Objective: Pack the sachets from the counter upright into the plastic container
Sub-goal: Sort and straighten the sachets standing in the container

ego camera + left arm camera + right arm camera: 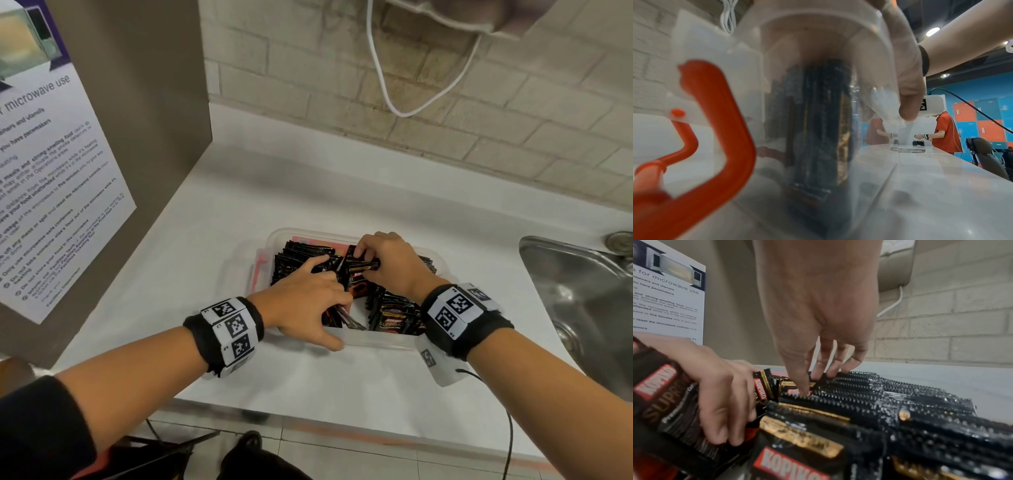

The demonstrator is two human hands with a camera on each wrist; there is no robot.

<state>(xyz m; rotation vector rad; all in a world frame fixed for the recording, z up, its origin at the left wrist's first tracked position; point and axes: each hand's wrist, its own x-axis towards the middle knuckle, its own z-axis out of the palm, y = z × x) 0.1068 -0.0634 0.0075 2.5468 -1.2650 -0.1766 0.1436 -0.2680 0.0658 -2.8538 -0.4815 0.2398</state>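
Head view: both hands are inside the plastic container (376, 342) on the white worktop (212, 219). One sachet (363, 265) is pinched in a narrow grip by the right hand (387, 263), level with the tops of the packed rows. A bundle of sachets (670, 405) is held by the curled fingers of the left hand (308, 301) at the near left. Risk: the leaning rows could topple into the open gap at the container's front if the left hand is lifted, and the pinched sachet could end up flat across the tops. The container is mostly filled with black sachets standing on edge; none are seen loose on the worktop.
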